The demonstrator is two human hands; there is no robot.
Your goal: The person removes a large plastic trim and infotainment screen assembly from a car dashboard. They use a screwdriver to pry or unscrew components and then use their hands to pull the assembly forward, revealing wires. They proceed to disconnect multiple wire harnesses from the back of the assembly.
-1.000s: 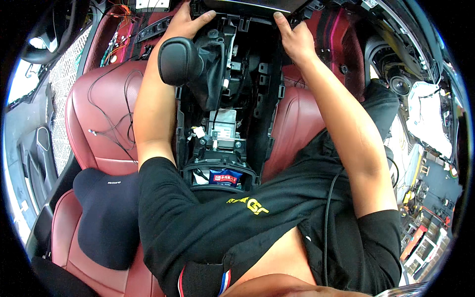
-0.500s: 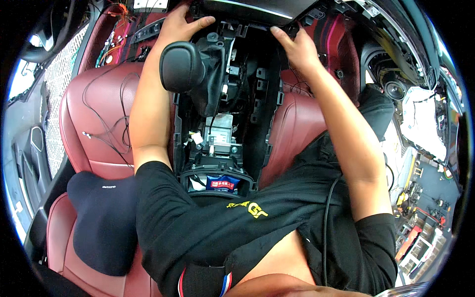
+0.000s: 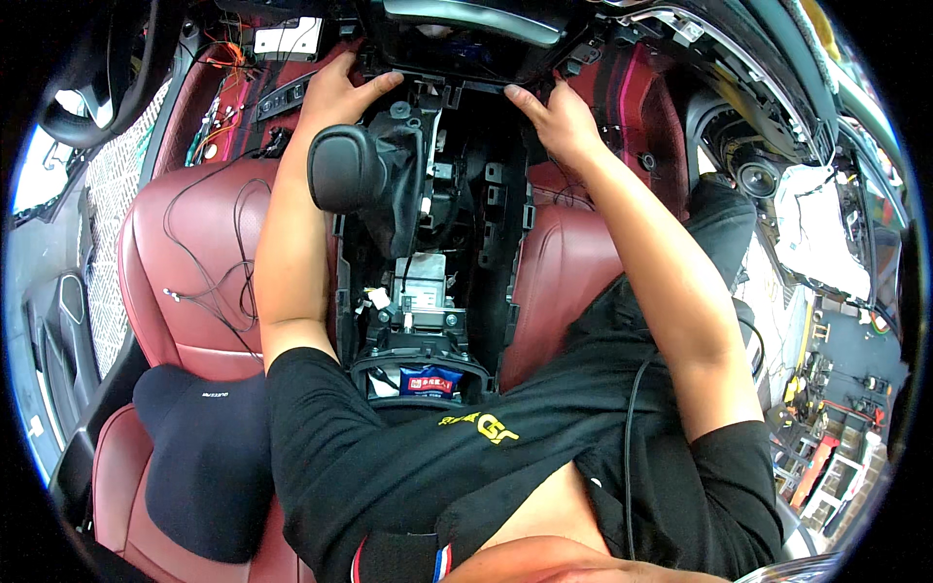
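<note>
We have both hands at the far end of the black centre console (image 3: 502,233), which runs between two dark red seats. Our left hand (image 3: 337,99) is at its far left corner, thumb stretched wide from the fingers and pointing inward along the edge. Our right hand (image 3: 571,126) mirrors it at the far right corner, with a narrower spread between thumb and fingers. The fingertips drop out of sight by the outer sides, so we can't make out how firmly either hand grips.

Just beyond the console's far edge is a dark panel with a silver trim strip (image 3: 515,35). Inside the console, toward its left wall, the gear lever (image 3: 342,169) leans over with its black boot (its knob overlaps our left forearm in view; whether they touch is unclear). Nearer us come a silver metal unit (image 3: 422,280) and, at the near end, a bin holding a blue packet (image 3: 431,383).

A switch panel (image 3: 285,101) lies just left of our left hand, with orange wires (image 3: 230,56) farther left. A thin black cable (image 3: 206,255) loops across the left seat (image 3: 155,282), and a dark cushion (image 3: 209,466) rests against its backrest.
</note>
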